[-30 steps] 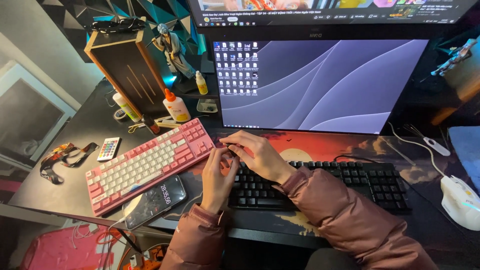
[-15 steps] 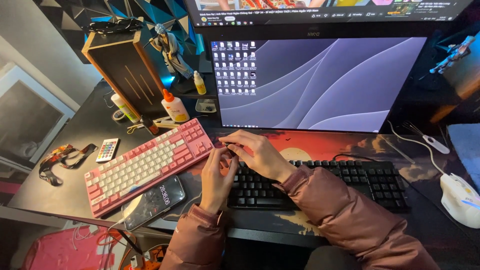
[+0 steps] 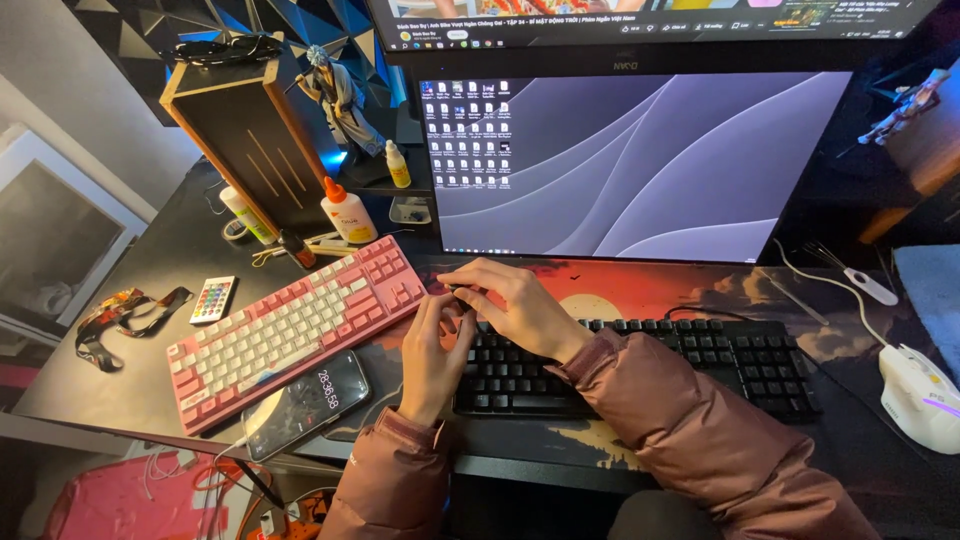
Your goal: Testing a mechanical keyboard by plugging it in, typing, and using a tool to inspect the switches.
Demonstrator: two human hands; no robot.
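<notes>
Head view: both hands (image 3: pixel 470 320) touch black keyboard (image 3: pixel 640 370) beside white glue bottle (image 3: pixel 348 212).

A dark desk (image 3: pixel 160 290) carries a printed desk mat (image 3: pixel 680 290), on which a black keyboard (image 3: pixel 690 365) lies. Left of it a pink-and-white keyboard (image 3: pixel 290 330) lies at an angle, a phone (image 3: pixel 305 403) just in front of it. A small remote (image 3: pixel 213 299), a lanyard (image 3: pixel 120 315), glue bottles (image 3: pixel 348 212) and a white mouse (image 3: pixel 920 395) also rest there.

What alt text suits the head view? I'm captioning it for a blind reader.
Two hands, left hand and right hand, meet at the top-left corner of a black keyboard on a desk, pinching something small there. A pink keyboard and phone lie left; a monitor stands behind.
</notes>
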